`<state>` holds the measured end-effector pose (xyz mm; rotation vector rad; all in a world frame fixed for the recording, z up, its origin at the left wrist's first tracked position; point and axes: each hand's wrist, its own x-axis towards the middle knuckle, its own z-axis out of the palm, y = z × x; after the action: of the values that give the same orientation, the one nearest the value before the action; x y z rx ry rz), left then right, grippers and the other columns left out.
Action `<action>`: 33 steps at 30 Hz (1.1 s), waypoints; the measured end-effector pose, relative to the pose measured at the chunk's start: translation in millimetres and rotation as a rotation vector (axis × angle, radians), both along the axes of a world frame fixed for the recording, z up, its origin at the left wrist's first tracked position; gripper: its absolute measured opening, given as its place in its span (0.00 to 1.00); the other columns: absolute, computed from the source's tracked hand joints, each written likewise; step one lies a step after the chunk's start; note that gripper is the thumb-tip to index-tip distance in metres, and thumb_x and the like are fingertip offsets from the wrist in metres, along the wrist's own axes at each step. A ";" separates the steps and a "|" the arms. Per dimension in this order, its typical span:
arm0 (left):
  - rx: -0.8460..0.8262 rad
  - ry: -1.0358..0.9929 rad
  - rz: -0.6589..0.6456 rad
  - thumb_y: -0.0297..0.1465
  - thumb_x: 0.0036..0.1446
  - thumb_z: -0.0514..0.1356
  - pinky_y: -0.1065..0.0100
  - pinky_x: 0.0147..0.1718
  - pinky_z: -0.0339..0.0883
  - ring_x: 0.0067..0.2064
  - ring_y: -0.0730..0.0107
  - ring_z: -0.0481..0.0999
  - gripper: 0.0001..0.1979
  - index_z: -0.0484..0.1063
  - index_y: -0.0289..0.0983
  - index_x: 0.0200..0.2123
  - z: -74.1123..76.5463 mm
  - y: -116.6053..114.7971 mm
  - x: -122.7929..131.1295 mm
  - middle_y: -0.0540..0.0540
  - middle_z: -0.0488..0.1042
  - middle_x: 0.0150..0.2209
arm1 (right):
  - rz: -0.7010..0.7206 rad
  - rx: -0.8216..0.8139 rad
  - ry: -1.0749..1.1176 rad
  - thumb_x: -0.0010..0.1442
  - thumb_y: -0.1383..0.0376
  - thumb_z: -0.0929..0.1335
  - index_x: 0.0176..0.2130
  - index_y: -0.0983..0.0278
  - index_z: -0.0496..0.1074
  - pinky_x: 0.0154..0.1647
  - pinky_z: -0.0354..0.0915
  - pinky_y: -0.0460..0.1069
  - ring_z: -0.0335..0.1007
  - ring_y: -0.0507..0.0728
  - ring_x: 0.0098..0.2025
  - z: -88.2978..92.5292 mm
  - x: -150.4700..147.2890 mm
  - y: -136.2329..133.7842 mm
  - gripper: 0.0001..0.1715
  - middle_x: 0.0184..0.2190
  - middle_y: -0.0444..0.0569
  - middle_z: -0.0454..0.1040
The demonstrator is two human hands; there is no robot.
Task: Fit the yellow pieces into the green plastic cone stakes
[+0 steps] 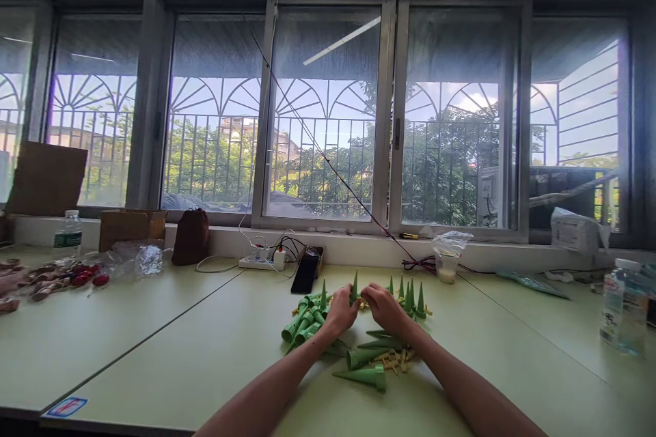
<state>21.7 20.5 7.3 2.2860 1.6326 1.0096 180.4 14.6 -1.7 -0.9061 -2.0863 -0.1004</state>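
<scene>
My left hand (pixel 342 312) is closed around a green plastic cone spike (pixel 355 285), its tip pointing up. Close beside it, my right hand (pixel 385 308) has its fingers bent together in a pinch. What they hold, if anything, is too small to make out. A heap of green cone spikes (pixel 307 319) lies left of my left hand. Several more spikes (pixel 411 299) stand upright beyond my right hand. Between my forearms lie a loose green cone spike (pixel 363 377) and a pile of small yellow plastic pieces (pixel 394 359).
A phone (pixel 305 274) and a power strip (pixel 261 261) are at the table's back. A plastic cup (pixel 447 263) stands by the sill. Water bottles stand right (pixel 622 307) and far left (pixel 67 235). A brown pouch (pixel 191 237) is near red objects (pixel 85 278).
</scene>
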 end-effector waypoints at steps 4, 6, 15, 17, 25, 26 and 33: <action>0.011 -0.008 -0.031 0.32 0.58 0.57 0.67 0.43 0.59 0.49 0.59 0.71 0.13 0.69 0.35 0.46 -1.4 1.4 -0.9 0.40 0.75 0.41 | 0.007 0.005 -0.001 0.66 0.72 0.59 0.34 0.65 0.70 0.38 0.59 0.46 0.67 0.53 0.35 1.3 -0.2 -0.9 0.13 0.32 0.48 0.69; 0.012 -0.008 -0.038 0.32 0.58 0.56 0.68 0.43 0.59 0.49 0.59 0.70 0.13 0.69 0.34 0.46 -2.1 2.4 -1.3 0.40 0.75 0.42 | 0.010 0.007 0.004 0.66 0.71 0.59 0.34 0.65 0.70 0.38 0.59 0.46 0.66 0.53 0.35 1.6 -0.4 -1.4 0.13 0.32 0.48 0.69; 0.023 0.001 -0.043 0.31 0.58 0.56 0.68 0.43 0.58 0.49 0.60 0.70 0.12 0.69 0.35 0.45 -3.8 3.9 -1.5 0.41 0.75 0.42 | 0.009 0.000 0.003 0.66 0.71 0.59 0.34 0.64 0.70 0.38 0.59 0.46 0.66 0.54 0.35 1.3 -0.1 -1.3 0.13 0.32 0.48 0.69; 0.024 0.006 -0.049 0.31 0.58 0.56 0.68 0.43 0.58 0.49 0.60 0.70 0.11 0.69 0.35 0.44 -3.6 3.6 -1.7 0.41 0.75 0.42 | 0.011 0.000 0.005 0.67 0.70 0.59 0.33 0.64 0.70 0.38 0.59 0.46 0.66 0.54 0.35 0.8 0.0 -0.7 0.13 0.32 0.48 0.69; 0.010 0.020 -0.039 0.31 0.58 0.56 0.69 0.42 0.58 0.48 0.61 0.70 0.11 0.69 0.35 0.44 -2.0 1.7 -1.6 0.41 0.74 0.42 | 0.029 0.014 0.014 0.66 0.71 0.60 0.32 0.65 0.70 0.36 0.59 0.46 0.66 0.54 0.34 -0.7 0.5 1.2 0.13 0.31 0.49 0.69; 0.006 0.016 -0.038 0.31 0.58 0.56 0.69 0.43 0.58 0.49 0.61 0.70 0.11 0.69 0.35 0.44 -2.0 1.5 -1.4 0.41 0.74 0.42 | 0.028 0.012 0.016 0.66 0.70 0.60 0.32 0.65 0.70 0.36 0.59 0.46 0.66 0.54 0.34 -0.5 0.5 1.0 0.14 0.31 0.48 0.69; -0.012 -0.014 -0.040 0.31 0.58 0.56 0.68 0.44 0.57 0.49 0.60 0.70 0.14 0.69 0.34 0.47 -4.0 3.8 -1.6 0.40 0.75 0.42 | 0.036 0.006 0.026 0.67 0.70 0.60 0.33 0.64 0.71 0.37 0.59 0.46 0.66 0.54 0.34 -0.6 0.6 0.6 0.13 0.32 0.48 0.69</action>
<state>20.1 24.4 3.3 2.2892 1.5771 1.0020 181.0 15.1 -2.3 -0.8621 -2.0758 -0.0751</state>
